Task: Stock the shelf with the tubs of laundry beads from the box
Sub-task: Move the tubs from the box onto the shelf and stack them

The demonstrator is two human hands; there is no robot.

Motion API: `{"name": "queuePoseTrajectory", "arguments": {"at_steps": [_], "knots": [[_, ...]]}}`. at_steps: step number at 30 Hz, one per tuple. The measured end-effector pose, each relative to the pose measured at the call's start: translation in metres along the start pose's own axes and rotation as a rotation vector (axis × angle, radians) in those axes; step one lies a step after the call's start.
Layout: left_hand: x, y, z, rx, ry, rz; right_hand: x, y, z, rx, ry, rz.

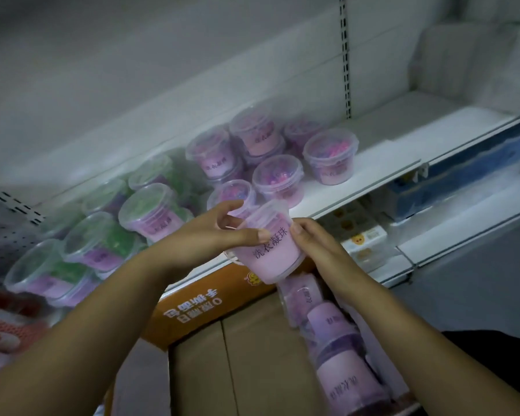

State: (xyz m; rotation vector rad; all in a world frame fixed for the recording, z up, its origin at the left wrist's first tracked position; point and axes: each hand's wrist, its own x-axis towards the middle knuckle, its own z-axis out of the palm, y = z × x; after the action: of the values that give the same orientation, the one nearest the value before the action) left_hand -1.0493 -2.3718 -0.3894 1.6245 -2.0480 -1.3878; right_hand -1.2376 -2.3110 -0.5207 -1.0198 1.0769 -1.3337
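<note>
A clear tub with a pink label [267,253] is held tilted in front of the white shelf's [357,178] front edge. My left hand [216,232] grips its lid side and my right hand [312,241] grips its right side. Below, the open cardboard box [210,298] holds several more purple-labelled tubs [327,325] lying along its right side. On the shelf stand several tubs with pink beads [278,181], some stacked two high, and several with green beads [102,238] to their left.
The shelf's right part is bare up to blurred white packs [475,61] at the far right. A lower shelf holds small boxes with yellow faces [360,238] and a blue pack [451,187]. Red packaging [3,325] lies at the lower left.
</note>
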Motion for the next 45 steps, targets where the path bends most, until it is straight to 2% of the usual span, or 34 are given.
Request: {"name": "queuePoseTrajectory", "arguments": {"at_steps": [8, 15, 20, 25, 30, 35, 41, 45], "knots": [[0.023, 0.035, -0.006, 0.145, -0.016, 0.05, 0.015, -0.01, -0.022, -0.026, 0.158, -0.048], [0.063, 0.081, -0.014, 0.249, 0.092, 0.102, 0.029, -0.017, -0.061, -0.403, 0.336, -0.055], [0.105, 0.114, -0.006, 0.259, 0.147, 0.148, 0.039, -0.016, -0.084, -0.557, 0.433, 0.045], [0.146, 0.146, -0.005, 0.331, 0.216, 0.218, 0.046, -0.012, -0.09, -0.548, 0.427, 0.086], [0.189, 0.165, -0.003, 0.475, 0.257, 0.267, 0.056, -0.01, -0.089, -0.553, 0.418, 0.046], [0.232, 0.173, -0.001, 0.507, 0.326, 0.284, 0.068, -0.009, -0.094, -0.561, 0.378, 0.051], [0.276, 0.179, -0.003, 0.533, 0.433, 0.247, 0.07, -0.011, -0.099, -0.548, 0.332, 0.033], [0.292, 0.173, -0.001, 0.561, 0.494, 0.209, 0.073, -0.011, -0.106, -0.461, 0.358, 0.075]]}}
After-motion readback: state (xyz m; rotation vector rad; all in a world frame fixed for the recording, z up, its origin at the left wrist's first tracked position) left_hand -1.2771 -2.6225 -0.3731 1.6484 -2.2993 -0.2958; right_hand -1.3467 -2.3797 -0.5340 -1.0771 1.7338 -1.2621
